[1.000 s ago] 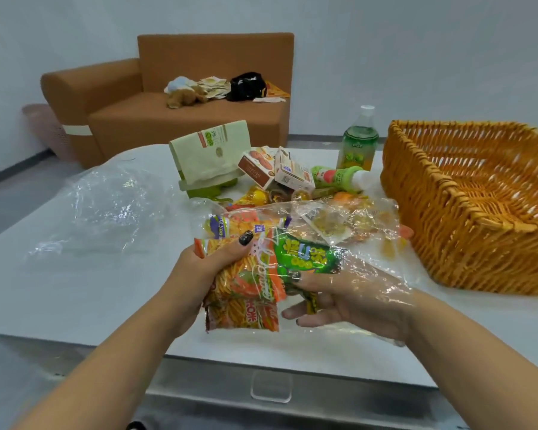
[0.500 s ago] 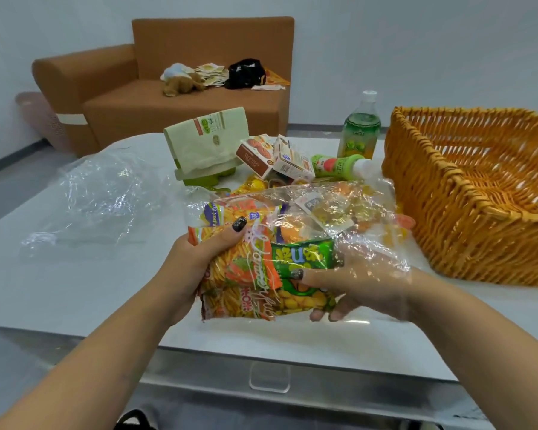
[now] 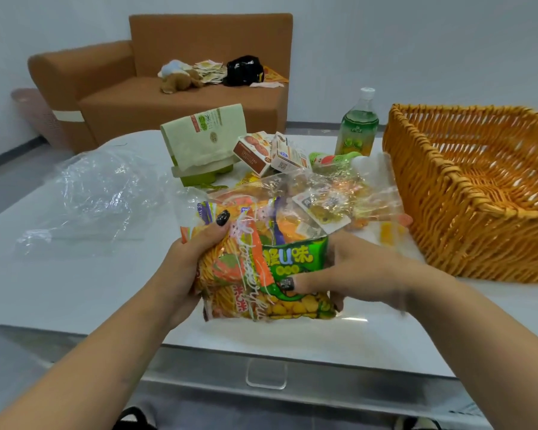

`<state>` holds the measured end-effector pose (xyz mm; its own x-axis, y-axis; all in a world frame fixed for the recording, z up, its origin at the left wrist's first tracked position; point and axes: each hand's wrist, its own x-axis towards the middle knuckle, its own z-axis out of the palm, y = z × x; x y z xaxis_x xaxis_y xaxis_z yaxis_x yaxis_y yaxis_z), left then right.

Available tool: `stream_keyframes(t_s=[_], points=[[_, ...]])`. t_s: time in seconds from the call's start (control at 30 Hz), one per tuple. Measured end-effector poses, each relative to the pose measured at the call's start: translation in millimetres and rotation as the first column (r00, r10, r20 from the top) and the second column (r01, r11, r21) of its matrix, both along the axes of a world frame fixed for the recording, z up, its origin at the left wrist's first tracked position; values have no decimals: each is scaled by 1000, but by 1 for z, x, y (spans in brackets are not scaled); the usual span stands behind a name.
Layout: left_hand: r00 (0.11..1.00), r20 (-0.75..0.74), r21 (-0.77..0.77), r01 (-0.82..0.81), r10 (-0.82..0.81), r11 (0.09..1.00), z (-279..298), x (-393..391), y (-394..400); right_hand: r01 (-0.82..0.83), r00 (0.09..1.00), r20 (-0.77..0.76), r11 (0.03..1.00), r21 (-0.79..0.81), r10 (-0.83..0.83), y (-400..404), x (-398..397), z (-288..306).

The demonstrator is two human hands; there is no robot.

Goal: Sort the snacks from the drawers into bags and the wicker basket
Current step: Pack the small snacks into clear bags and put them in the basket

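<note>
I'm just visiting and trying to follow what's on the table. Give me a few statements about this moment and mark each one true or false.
1. Both hands grip snack packets in a clear plastic bag. True: the left hand and right hand hold the orange packet and green packet.
2. The wicker basket is piled full of snacks. False: no snacks show in the part in view.
3. A green bottle stands upright behind the snacks. True.
4. The basket sits on the person's left. False: it is on the right.
5. Another clear bag lies on the table. True.
</note>
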<state>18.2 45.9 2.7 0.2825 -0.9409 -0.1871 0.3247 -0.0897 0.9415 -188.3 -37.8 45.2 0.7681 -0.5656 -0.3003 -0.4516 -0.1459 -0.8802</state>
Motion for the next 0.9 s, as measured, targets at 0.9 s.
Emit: stream_keyframes(t_s=[0.9], points=[[853,-483,-110,-284,199,953,9,11,-3,588,740,501,792,-161,-448,-33,-6,3]])
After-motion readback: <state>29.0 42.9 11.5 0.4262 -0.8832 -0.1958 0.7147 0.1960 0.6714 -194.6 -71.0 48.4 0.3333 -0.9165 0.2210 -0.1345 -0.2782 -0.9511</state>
